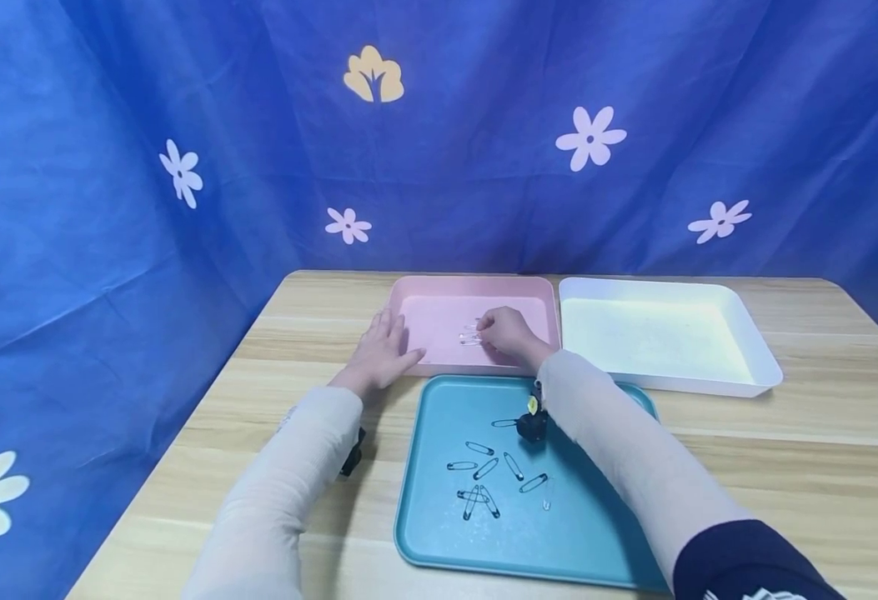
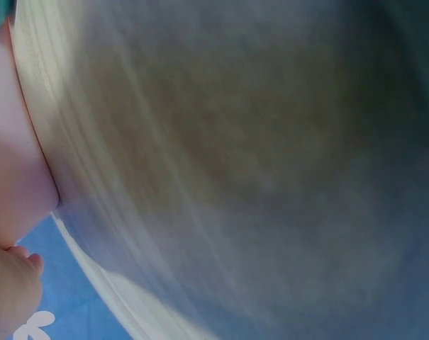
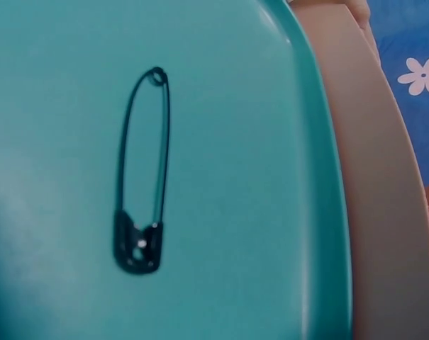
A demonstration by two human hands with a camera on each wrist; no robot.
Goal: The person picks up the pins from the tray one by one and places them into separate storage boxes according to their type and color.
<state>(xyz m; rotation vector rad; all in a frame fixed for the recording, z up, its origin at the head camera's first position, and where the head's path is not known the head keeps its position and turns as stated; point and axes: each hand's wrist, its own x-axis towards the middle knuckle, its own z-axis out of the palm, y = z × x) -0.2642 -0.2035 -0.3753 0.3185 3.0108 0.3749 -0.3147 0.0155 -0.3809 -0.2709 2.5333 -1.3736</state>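
My right hand (image 1: 512, 335) is inside the pink tray (image 1: 439, 362), fingers curled and fingertips together, pinching at a silver safety pin (image 1: 470, 336). A few silver pins lie close together there, and the fingers partly cover them. My left hand (image 1: 380, 354) rests with spread fingers on the pink tray's left front corner. Several black safety pins (image 1: 512, 467) lie scattered on the teal tray (image 1: 589, 533), with one silver pin (image 1: 547, 494) among them. A single black pin (image 3: 141, 244) shows large in the right wrist view, below the wrist.
At the back right stands a white tray (image 1: 739, 387), beside the pink one. All three trays sit on a wooden table (image 1: 821, 467). A blue curtain (image 1: 469, 167) with flowers hangs behind and to the left. Blurred table fills most of the left wrist view.
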